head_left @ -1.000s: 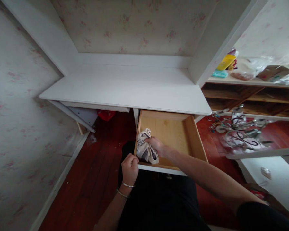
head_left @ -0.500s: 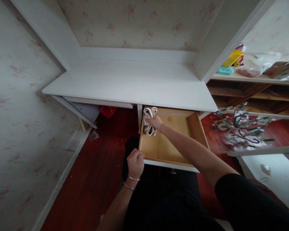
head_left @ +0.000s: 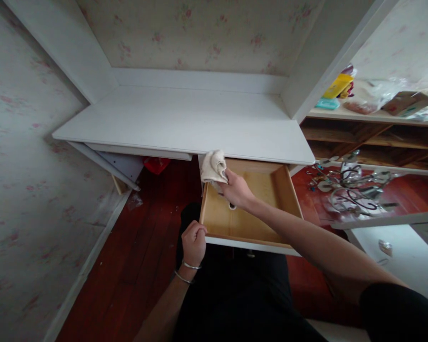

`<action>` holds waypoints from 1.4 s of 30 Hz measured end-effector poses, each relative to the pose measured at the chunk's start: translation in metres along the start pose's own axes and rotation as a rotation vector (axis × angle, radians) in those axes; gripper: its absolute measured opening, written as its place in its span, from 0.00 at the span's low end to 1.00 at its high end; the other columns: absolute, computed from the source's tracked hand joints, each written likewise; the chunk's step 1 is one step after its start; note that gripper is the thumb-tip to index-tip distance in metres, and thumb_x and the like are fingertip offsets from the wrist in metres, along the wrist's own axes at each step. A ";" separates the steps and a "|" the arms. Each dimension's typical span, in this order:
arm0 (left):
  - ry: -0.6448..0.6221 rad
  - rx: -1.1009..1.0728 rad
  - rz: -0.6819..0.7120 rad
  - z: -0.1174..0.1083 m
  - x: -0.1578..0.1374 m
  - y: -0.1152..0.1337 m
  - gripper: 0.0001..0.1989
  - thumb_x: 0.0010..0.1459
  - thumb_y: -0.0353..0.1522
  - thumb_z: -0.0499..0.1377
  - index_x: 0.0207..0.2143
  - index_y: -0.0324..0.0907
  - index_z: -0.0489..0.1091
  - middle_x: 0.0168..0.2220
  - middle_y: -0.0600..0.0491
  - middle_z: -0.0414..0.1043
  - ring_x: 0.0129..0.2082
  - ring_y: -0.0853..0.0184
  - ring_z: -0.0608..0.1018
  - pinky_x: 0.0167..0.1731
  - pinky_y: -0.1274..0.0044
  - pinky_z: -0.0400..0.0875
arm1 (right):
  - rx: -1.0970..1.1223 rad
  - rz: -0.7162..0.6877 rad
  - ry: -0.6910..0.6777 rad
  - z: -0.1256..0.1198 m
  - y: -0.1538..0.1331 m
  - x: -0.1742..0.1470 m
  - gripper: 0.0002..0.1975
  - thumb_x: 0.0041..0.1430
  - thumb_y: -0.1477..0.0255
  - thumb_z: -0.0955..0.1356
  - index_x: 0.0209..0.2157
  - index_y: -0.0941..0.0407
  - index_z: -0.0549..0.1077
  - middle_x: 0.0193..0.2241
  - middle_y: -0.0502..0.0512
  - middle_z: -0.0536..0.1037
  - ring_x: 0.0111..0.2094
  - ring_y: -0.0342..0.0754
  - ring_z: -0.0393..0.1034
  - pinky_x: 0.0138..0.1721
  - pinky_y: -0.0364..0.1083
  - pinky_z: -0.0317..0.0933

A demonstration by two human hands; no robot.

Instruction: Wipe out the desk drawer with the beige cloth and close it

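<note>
A bunched cloth point(head_left: 214, 166) is held at the back left corner of an open wooden drawer point(head_left: 288, 199), under the front edge of a white bench point(head_left: 185, 126).

The right hand point(head_left: 237, 190) has its grip closed on the cloth, which bulges up and to the left of the fingers, above the drawer's left wall; crumpled as it is, it shows no clear long axis. The left hand point(head_left: 193, 242), two bangles at the wrist, is closed on the drawer's front left corner. A red object point(head_left: 156, 165) sits on the dark red floor point(head_left: 128, 256) beneath the bench. To the right, a wooden shelf point(head_left: 371, 137) carries a cardboard box point(head_left: 406, 102), and tangled metalwork point(head_left: 353, 187) lies below it.
</note>
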State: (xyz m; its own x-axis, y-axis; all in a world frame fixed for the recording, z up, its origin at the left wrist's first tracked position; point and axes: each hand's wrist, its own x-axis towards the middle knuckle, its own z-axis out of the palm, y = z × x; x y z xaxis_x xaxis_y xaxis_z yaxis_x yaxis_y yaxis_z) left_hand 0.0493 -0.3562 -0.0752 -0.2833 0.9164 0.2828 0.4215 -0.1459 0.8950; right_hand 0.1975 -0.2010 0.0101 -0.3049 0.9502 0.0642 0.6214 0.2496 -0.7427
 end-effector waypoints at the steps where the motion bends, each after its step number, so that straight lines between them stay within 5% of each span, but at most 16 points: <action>1: 0.001 0.004 -0.001 0.000 0.000 -0.001 0.13 0.55 0.24 0.49 0.20 0.41 0.65 0.21 0.57 0.64 0.23 0.73 0.68 0.26 0.80 0.60 | -0.080 -0.129 -0.043 0.001 -0.010 -0.007 0.15 0.56 0.75 0.62 0.45 0.54 0.70 0.42 0.55 0.76 0.44 0.51 0.70 0.45 0.48 0.63; 4: 0.013 0.035 0.001 0.000 -0.001 -0.003 0.13 0.54 0.24 0.50 0.20 0.42 0.67 0.21 0.57 0.66 0.23 0.73 0.69 0.27 0.80 0.61 | -0.270 -0.417 -0.236 0.021 -0.024 -0.024 0.22 0.52 0.80 0.62 0.50 0.57 0.68 0.48 0.59 0.74 0.53 0.54 0.64 0.54 0.52 0.58; 10: -0.007 0.080 -0.030 -0.002 0.000 0.000 0.12 0.53 0.26 0.50 0.19 0.42 0.67 0.21 0.57 0.67 0.23 0.72 0.70 0.27 0.80 0.62 | -0.481 -0.559 -0.444 0.068 -0.005 -0.016 0.22 0.58 0.79 0.60 0.55 0.59 0.64 0.61 0.62 0.63 0.64 0.57 0.48 0.62 0.64 0.42; 18: -0.038 0.048 -0.060 -0.003 0.000 0.003 0.12 0.55 0.25 0.49 0.20 0.42 0.66 0.22 0.57 0.64 0.23 0.73 0.68 0.26 0.80 0.60 | -0.582 -0.409 -0.301 0.054 0.013 0.067 0.23 0.58 0.79 0.61 0.56 0.57 0.63 0.61 0.59 0.62 0.65 0.56 0.46 0.63 0.60 0.44; 23: -0.062 0.067 -0.051 -0.004 -0.001 0.003 0.13 0.56 0.25 0.49 0.21 0.42 0.65 0.23 0.57 0.65 0.25 0.72 0.69 0.28 0.80 0.61 | -0.560 -0.287 -0.311 0.049 0.010 0.086 0.24 0.54 0.79 0.63 0.54 0.58 0.64 0.60 0.61 0.64 0.65 0.55 0.48 0.61 0.55 0.49; 29: 0.092 0.136 -0.114 -0.004 -0.003 -0.002 0.07 0.52 0.24 0.52 0.33 0.42 0.63 0.29 0.57 0.61 0.28 0.70 0.66 0.31 0.78 0.61 | -0.529 -0.274 -0.377 0.040 -0.003 0.045 0.19 0.58 0.69 0.62 0.52 0.53 0.66 0.48 0.59 0.74 0.45 0.55 0.72 0.45 0.52 0.64; 36: 0.277 0.077 -0.232 -0.012 -0.033 -0.001 0.09 0.58 0.34 0.56 0.35 0.43 0.56 0.35 0.56 0.57 0.34 0.69 0.65 0.38 0.74 0.63 | -0.253 -0.340 -0.600 0.042 -0.022 -0.038 0.14 0.61 0.66 0.61 0.47 0.54 0.67 0.41 0.58 0.76 0.40 0.54 0.73 0.39 0.49 0.64; 42: 0.423 0.051 -0.243 -0.035 -0.047 0.008 0.10 0.60 0.38 0.56 0.33 0.44 0.57 0.36 0.56 0.58 0.38 0.68 0.66 0.42 0.73 0.63 | 0.068 -0.152 -0.699 0.020 -0.014 -0.062 0.09 0.59 0.67 0.61 0.40 0.54 0.68 0.36 0.52 0.76 0.35 0.47 0.71 0.34 0.43 0.61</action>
State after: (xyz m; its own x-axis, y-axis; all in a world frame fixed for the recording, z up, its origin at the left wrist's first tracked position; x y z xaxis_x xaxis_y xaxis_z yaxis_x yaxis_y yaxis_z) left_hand 0.0361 -0.4136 -0.0697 -0.6993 0.6883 0.1930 0.3389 0.0815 0.9373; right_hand 0.1932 -0.2673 0.0037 -0.7894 0.5585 -0.2548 0.4960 0.3358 -0.8008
